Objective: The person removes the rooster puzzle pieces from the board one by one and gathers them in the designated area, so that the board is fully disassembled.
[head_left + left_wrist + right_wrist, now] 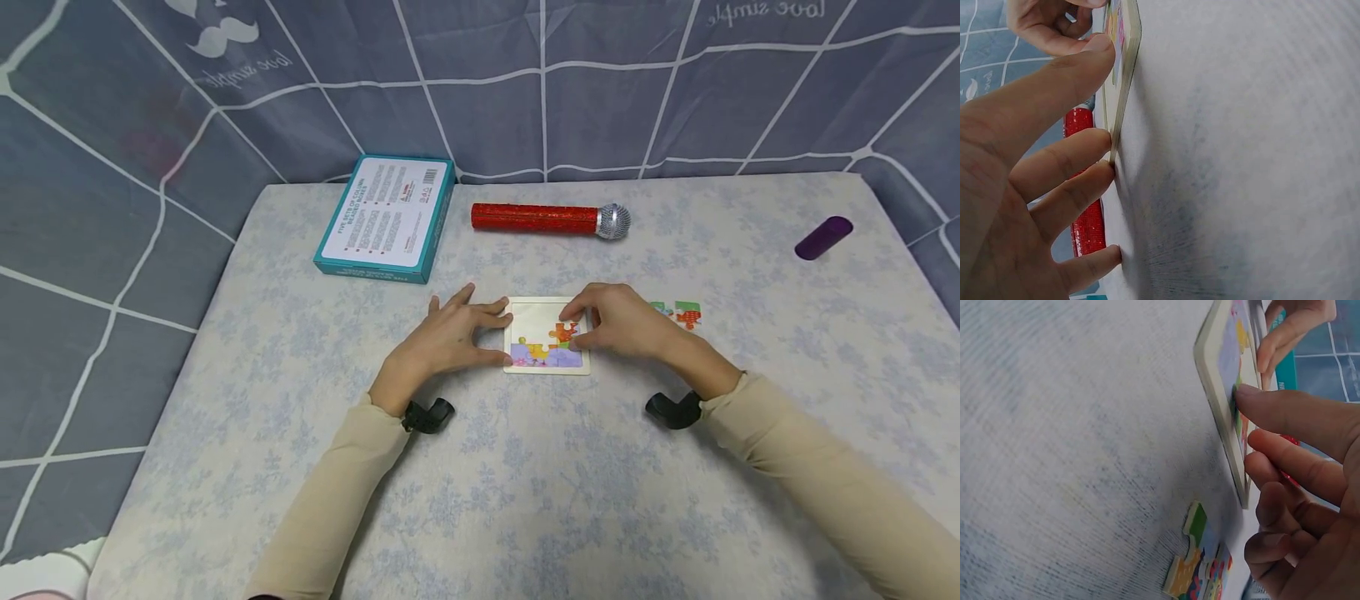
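A small jigsaw puzzle board [545, 312] with a pale frame lies flat on the table, its lower part filled with purple and yellow pieces. My left hand [450, 335] is at its left side, fingers spread and fairly straight; in the left wrist view the thumb [1100, 56] and two fingertips touch the frame's edge. My right hand [626, 323] has thumb and index finger at an orange and green puzzle piece [562, 332] in the board's right part, pinching it; the fingertips partly cover it. Its other fingers are curled in.
Loose puzzle pieces [687, 314] lie right of the board, partly behind my right hand. Farther back are a teal box [390, 212] and a red glittery microphone [536, 218]. A purple cylinder [823, 238] lies far right. A grey checked curtain [600, 108] hangs behind the table.
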`<state>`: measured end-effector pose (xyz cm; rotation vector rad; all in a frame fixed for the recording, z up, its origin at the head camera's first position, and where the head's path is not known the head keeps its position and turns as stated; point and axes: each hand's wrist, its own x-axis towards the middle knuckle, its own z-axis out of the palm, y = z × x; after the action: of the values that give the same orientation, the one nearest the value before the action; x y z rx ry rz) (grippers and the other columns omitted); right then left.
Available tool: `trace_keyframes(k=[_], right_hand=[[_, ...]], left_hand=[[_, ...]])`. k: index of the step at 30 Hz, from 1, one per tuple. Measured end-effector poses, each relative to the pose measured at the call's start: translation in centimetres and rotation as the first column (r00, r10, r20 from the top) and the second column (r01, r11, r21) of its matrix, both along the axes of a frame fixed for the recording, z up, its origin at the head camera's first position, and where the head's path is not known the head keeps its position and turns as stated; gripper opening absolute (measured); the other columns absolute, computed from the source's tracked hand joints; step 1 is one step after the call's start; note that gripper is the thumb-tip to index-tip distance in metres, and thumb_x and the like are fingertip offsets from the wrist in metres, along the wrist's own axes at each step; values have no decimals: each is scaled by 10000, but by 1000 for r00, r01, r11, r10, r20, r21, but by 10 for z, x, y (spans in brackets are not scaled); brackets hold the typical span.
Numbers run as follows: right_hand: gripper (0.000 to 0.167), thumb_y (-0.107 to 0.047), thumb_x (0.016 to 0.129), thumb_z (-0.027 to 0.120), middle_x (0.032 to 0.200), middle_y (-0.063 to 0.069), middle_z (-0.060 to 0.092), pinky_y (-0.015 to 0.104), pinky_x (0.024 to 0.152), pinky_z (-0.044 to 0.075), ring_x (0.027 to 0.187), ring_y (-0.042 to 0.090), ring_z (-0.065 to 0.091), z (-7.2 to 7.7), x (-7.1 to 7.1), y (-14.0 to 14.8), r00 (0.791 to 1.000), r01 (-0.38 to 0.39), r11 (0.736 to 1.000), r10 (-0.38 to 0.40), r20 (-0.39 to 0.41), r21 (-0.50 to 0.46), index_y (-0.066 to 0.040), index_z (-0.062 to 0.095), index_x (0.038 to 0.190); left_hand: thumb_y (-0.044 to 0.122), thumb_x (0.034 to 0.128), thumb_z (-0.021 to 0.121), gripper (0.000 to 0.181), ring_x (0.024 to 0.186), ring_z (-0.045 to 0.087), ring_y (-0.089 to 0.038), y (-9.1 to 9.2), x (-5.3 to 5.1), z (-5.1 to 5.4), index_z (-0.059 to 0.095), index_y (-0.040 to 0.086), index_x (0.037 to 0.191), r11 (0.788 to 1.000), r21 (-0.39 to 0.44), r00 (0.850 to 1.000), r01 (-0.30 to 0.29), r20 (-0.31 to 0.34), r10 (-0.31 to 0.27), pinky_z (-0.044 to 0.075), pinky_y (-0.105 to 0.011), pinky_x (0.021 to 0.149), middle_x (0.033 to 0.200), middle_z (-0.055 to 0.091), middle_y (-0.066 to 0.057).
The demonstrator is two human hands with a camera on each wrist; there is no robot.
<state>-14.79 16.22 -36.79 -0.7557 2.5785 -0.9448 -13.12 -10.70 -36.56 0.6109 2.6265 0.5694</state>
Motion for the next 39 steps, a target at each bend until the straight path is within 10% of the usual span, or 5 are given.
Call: trace_keyframes(k=[19,39], right_hand=[[293,-66,721,852,880,14,627,329,652,431,682,160,505,1,1,-7,1000,19,1000,-19,4,16,-98,680,957],[137,-115,862,755,846,-4,709,264,571,376,634,158,477,6,-3,12,982,98,990,-78,174,-106,-127,747,998]], left_hand=[[423,798,809,654,1482,121,-385,0,2,0,587,200,1371,1000,21,1000,-4,-10,4,44,-759,1058,1515,410,70],[433,804,799,649,1486,107,-376,1,0,0,588,202,1372,1000,14,1000,-4,4,4,28,-755,1061,1522,400,73]])
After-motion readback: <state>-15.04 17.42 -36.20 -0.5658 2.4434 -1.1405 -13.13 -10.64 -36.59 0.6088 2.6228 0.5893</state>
